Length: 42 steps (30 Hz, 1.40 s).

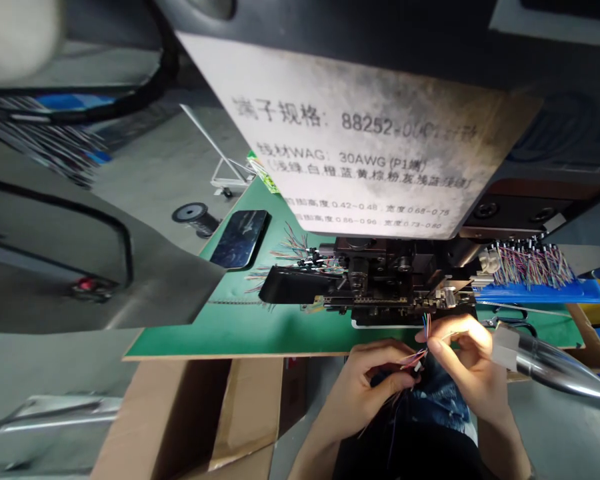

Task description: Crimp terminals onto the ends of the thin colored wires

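1. The right hand [467, 367] pinched the wires [427, 327] between thumb and fingers, their coloured ends fanning upward.
2. The left hand [367, 383] held the same bunch lower down, thumb and fingers drawn close together beside a small white connector [418, 367].
3. The wires were between the two hands, just in front of the table's near edge and below the machine [380, 267].
4. A metal lamp [560, 363] pointed at the right hand from just beside it.
5. Behind the machine's left side, more wires lay on the green table [280, 337], near a phone [240, 239].
6. To the right, bundles [530, 263] hung over a blue tray [540, 292].
7. A printed label [360, 133] covered the machine's upper front.
8. A carton [135, 413] stood below the table, at left.
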### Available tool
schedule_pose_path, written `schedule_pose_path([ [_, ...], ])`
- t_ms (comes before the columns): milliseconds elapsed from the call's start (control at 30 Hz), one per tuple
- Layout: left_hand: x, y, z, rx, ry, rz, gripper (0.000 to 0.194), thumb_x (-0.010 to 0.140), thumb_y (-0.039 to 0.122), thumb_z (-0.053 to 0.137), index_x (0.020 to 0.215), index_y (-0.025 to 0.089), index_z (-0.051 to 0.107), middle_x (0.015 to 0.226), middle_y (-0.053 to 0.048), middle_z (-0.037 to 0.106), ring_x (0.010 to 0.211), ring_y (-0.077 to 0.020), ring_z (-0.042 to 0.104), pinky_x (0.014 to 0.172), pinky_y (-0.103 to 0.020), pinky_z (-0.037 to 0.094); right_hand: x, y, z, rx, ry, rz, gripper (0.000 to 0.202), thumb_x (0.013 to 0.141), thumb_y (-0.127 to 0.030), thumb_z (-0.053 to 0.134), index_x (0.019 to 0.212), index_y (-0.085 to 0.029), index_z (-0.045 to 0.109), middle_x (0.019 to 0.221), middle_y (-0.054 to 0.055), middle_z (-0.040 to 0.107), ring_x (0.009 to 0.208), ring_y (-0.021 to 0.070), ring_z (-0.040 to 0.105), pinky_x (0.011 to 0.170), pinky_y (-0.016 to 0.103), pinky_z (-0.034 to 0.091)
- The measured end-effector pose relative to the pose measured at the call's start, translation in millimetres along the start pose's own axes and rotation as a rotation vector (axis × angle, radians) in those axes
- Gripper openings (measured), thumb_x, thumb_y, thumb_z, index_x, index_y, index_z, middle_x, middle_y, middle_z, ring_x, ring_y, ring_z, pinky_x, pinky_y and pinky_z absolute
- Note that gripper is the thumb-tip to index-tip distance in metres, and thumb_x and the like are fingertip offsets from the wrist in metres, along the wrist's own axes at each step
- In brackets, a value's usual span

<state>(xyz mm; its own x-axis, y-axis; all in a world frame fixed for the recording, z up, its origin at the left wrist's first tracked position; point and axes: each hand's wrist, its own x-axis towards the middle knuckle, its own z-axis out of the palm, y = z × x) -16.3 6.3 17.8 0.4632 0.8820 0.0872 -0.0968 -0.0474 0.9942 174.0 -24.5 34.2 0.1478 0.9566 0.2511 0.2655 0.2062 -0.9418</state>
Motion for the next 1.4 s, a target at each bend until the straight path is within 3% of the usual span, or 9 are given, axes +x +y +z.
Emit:
schedule_pose_path([
  [133,2.1,-8.0,5.6,0.146,0.099,0.063,0.015,0.097,0.031,0.079,0.093,0.020,0.089,0.087,-0.009,0.085,0.078,-0.0221,0.080,0.074,-0.028,0.064,-3.6,6.9,8.0,0.071,0.066,0.127,0.016,0.103,-0.038,0.073,0.098,-0.024,0.080,0.078,0.003,0.078,0.054,0.0167,0.052,0.054,0.031,0.047],
  [400,4.5,-9.4,9.4,0.215,0.164,0.131,0.012,0.094,0.017,0.076,0.095,0.020,0.087,0.090,-0.008,0.086,0.082,-0.0215,0.082,0.078,-0.026,0.065,1.4,10.3,16.2,0.133,0.125,0.165,0.014,0.100,-0.038,0.077,0.100,-0.025,0.083,0.075,0.002,0.079,0.048,0.0150,0.049,0.044,0.029,0.041],
  [733,5.0,-8.3,9.6,0.200,0.180,0.140,0.013,0.092,0.014,0.076,0.095,0.021,0.087,0.091,-0.006,0.086,0.082,-0.0208,0.082,0.079,-0.025,0.065,3.3,8.2,16.4,0.177,0.131,0.178,0.012,0.099,-0.036,0.078,0.101,-0.024,0.082,0.073,0.002,0.077,0.048,0.0135,0.051,0.046,0.027,0.044],
  [933,2.3,-9.5,8.0,0.170,0.183,0.136,0.014,0.093,0.014,0.078,0.098,0.022,0.089,0.093,-0.006,0.087,0.084,-0.0197,0.081,0.080,-0.024,0.064,0.4,12.4,15.8,0.132,0.121,0.182,0.014,0.101,-0.036,0.076,0.103,-0.024,0.083,0.063,-0.003,0.063,0.050,0.0139,0.045,0.048,0.027,0.039],
  [1033,0.5,-8.6,2.7,0.096,0.141,0.102,0.013,0.094,0.019,0.080,0.102,0.024,0.090,0.096,-0.007,0.087,0.086,-0.0207,0.081,0.078,-0.025,0.064,1.9,9.4,9.4,0.001,0.105,0.083,0.009,0.102,-0.030,0.075,0.102,-0.026,0.083,0.075,0.000,0.069,0.058,0.0151,0.052,0.057,0.029,0.044],
  [1167,0.5,-4.9,-7.1,-0.053,-0.017,0.040,0.008,0.095,0.027,0.083,0.099,0.026,0.090,0.094,-0.006,0.087,0.081,-0.0190,0.080,0.069,-0.023,0.063,4.6,1.4,-0.8,-0.033,0.001,-0.112,0.014,0.099,-0.020,0.074,0.088,-0.026,0.078,0.094,0.003,0.073,0.081,0.0192,0.067,0.071,0.031,0.051],
  [1267,2.1,-3.7,-9.7,-0.061,-0.050,0.059,0.007,0.095,0.027,0.083,0.096,0.026,0.090,0.092,-0.005,0.087,0.076,-0.0169,0.079,0.068,-0.021,0.062,2.0,-0.4,-1.8,0.044,-0.047,-0.021,0.016,0.102,-0.022,0.071,0.087,-0.025,0.075,0.085,0.001,0.073,0.073,0.0183,0.066,0.073,0.032,0.055],
  [1400,4.6,-6.6,-4.2,0.089,0.050,0.138,0.010,0.094,0.017,0.081,0.097,0.023,0.089,0.090,-0.005,0.087,0.082,-0.0181,0.082,0.076,-0.021,0.063,-2.5,3.1,5.3,0.106,0.031,0.116,0.007,0.102,-0.028,0.075,0.097,-0.026,0.079,0.083,0.001,0.079,0.064,0.0170,0.064,0.064,0.030,0.055],
])
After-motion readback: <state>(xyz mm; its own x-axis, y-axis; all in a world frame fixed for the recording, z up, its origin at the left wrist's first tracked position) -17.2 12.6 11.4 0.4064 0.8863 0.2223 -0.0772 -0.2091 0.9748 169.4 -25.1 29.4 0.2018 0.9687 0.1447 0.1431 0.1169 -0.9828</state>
